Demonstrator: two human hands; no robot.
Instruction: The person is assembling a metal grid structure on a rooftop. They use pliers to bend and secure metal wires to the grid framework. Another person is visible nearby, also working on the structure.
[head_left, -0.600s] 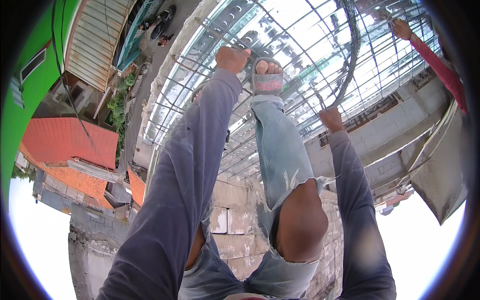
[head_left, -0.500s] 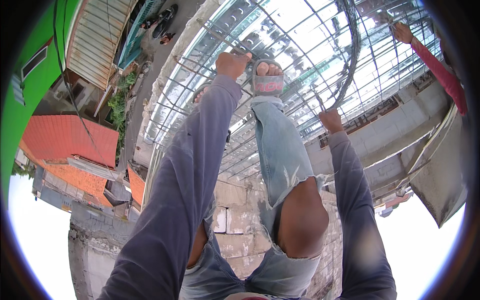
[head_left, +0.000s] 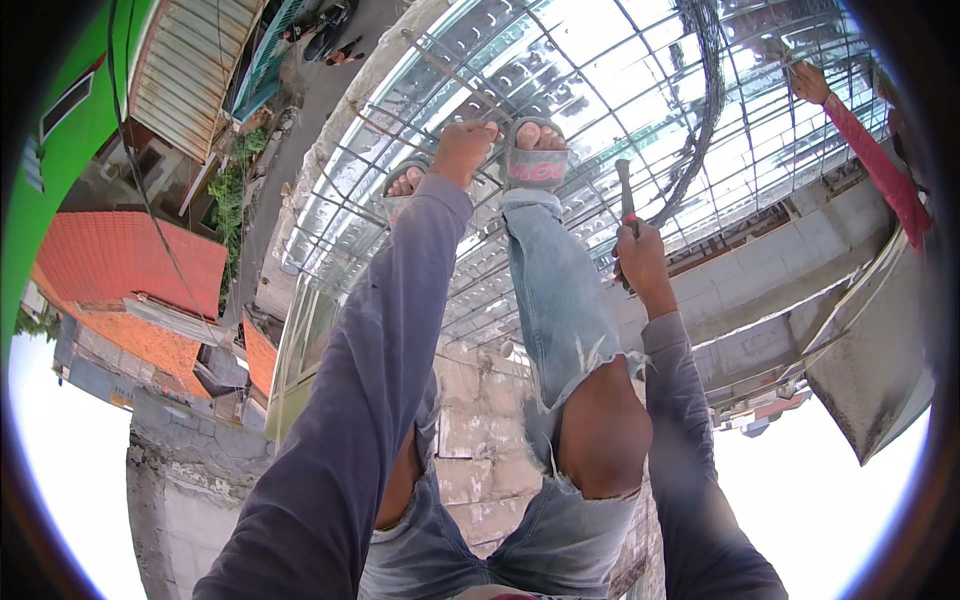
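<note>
A: Start with the tool. Position?
B: The tool (head_left: 627, 190) is in the right hand (head_left: 642, 258), right of the knees. Fingers closed around its reddish handle; the metal end points away, over the mesh. Exact kind of tool: cannot tell.

A: Left hand?
B: The left hand (head_left: 465, 150) is at the mesh (head_left: 460, 78), between the two sandals. Fingers curled closed; whether they grip a bar or wire, cannot tell.

A: Note the feet.
B: Right sandal (head_left: 537, 170) just right of that hand, left sandal (head_left: 397, 206) near it on the other side, partly behind the forearm.

A: Around these?
B: Shiny ribbed metal sheets (head_left: 590, 50) lie under the mesh. A bundle of dark wire (head_left: 713, 100) curves over it, its near end just beside the right hand.

A: Farther out?
B: Far right, a co-worker's hand (head_left: 808, 82) with a red sleeve (head_left: 868, 150) reaches over the mesh. Near, between the legs, a block wall (head_left: 475, 425). Left, well apart, a red roof (head_left: 140, 262) and a green wall (head_left: 75, 160).
</note>
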